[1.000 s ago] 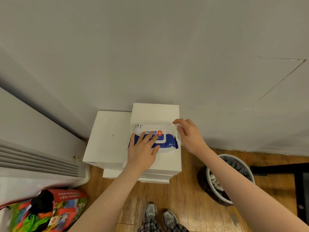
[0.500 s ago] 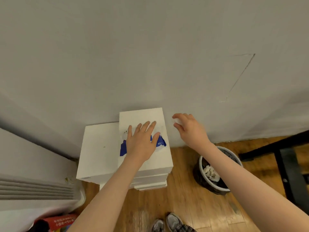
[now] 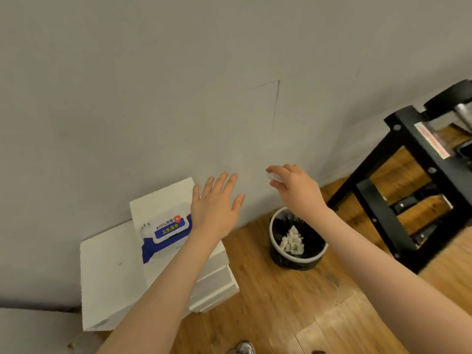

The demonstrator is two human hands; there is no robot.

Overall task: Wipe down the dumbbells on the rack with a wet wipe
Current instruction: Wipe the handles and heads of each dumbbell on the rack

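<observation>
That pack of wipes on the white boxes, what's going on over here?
A person has a wet wipe pinched in the right hand, held above the bin. The left hand hovers open beside the pack of wipes, whose lid is closed, on the white boxes. The dumbbell rack stands to the right; no wiping has begun.

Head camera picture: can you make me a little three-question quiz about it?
1. True or false: the left hand is gripping the blue-and-white wet wipe pack.
2. What lies inside the round black bin? A) crumpled white wipes B) shoes C) nothing
3. Fill in: the right hand pinches a small white ____.

Key: 1 false, it is open above it; 2 A; 3 wipe.
</observation>
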